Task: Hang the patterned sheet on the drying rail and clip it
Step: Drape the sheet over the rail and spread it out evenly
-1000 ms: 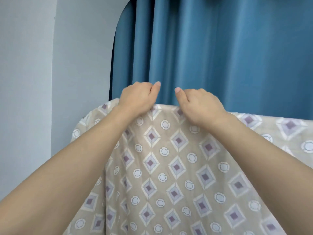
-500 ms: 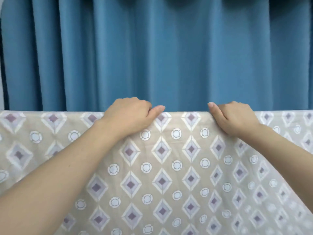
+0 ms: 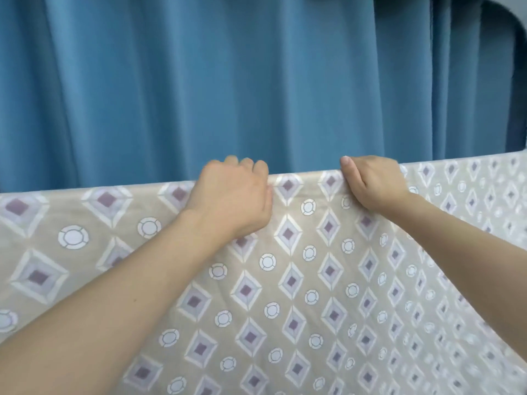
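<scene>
A beige patterned sheet (image 3: pixel 308 280) with purple diamonds and white circles hangs across the whole view, its top fold running along a rail hidden beneath the cloth. My left hand (image 3: pixel 233 198) grips the top fold near the middle, fingers curled over the far side. My right hand (image 3: pixel 370 183) grips the same fold a little to the right, thumb up on the near side and fingers wrapped over the edge. No clip is in sight.
A blue pleated curtain (image 3: pixel 228 81) hangs close behind the sheet and fills the upper view. A pale wall corner (image 3: pixel 519 10) shows at the top right.
The view has swung right along the sheet, and the wall now shows at the right instead of the left. My hands have moved further apart along the top fold, both still gripping it.
</scene>
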{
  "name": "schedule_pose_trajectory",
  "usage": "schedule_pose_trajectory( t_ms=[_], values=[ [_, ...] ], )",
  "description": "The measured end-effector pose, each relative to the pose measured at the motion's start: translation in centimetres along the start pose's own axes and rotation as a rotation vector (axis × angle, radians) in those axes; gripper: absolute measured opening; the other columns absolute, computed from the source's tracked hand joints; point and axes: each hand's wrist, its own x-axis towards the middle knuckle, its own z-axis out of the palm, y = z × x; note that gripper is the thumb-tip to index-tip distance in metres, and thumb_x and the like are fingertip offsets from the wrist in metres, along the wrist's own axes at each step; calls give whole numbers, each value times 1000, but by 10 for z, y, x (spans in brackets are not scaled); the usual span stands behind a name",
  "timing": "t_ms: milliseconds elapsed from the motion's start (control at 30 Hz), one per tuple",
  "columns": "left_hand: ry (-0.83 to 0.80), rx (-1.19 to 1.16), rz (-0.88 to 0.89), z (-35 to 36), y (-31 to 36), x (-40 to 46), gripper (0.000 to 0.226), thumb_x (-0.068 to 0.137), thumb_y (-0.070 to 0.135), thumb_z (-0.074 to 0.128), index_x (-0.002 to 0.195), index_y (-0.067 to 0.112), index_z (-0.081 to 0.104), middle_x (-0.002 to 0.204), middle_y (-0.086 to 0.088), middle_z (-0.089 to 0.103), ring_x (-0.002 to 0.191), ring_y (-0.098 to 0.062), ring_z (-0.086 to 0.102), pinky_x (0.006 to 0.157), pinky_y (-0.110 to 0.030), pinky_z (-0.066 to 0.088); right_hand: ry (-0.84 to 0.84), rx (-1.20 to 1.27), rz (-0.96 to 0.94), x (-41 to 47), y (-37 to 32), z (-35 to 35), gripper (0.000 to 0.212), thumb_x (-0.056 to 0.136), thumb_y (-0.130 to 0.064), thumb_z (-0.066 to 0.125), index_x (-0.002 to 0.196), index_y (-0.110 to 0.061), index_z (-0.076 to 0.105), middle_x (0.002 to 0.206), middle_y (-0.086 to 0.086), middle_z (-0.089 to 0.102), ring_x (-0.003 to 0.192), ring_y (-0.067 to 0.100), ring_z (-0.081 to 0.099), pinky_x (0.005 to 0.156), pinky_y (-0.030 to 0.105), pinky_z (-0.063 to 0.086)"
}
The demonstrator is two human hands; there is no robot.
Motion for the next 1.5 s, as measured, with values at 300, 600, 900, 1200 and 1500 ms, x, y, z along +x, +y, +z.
schedule_pose_trajectory(
  t_ms=[300,600,900,1200,1500],
  values=[
    [-98,-235,36,2,88,72,39,104,37,18,92,18,50,70,-1,49,67,-28,45,61,-34,32,-60,-45,76,-2,63,4,54,90,-51,2,52,-19,24,47,-3,36,54,30,40,52,34,25],
    [-148,-242,-7,-9,135,116,32,103,33,25,80,18,42,78,1,49,81,-28,51,67,-34,32,-42,-29,112,-4,129,12,55,88,-48,4,49,-16,25,45,1,42,54,33,46,54,37,35],
    [-293,-334,45,-5,182,145,29,100,23,32,72,21,39,75,5,47,72,-23,49,68,-34,39,-108,-16,167,-12,219,1,53,93,-42,14,53,-10,27,47,7,39,57,34,42,55,37,30],
    [-302,-400,33,-8,262,195,15,101,30,31,95,18,38,103,-5,59,81,-25,43,67,-33,31,-103,-26,121,-11,259,9,55,93,-45,12,53,-11,29,48,5,43,54,30,40,53,36,28],
    [-580,-278,7,-29,272,222,20,90,23,35,75,18,46,82,3,53,74,-18,50,64,-30,34,-141,-16,258,-20,339,-3,51,94,-41,16,54,-11,27,47,4,36,53,29,37,54,36,28]
  ],
)
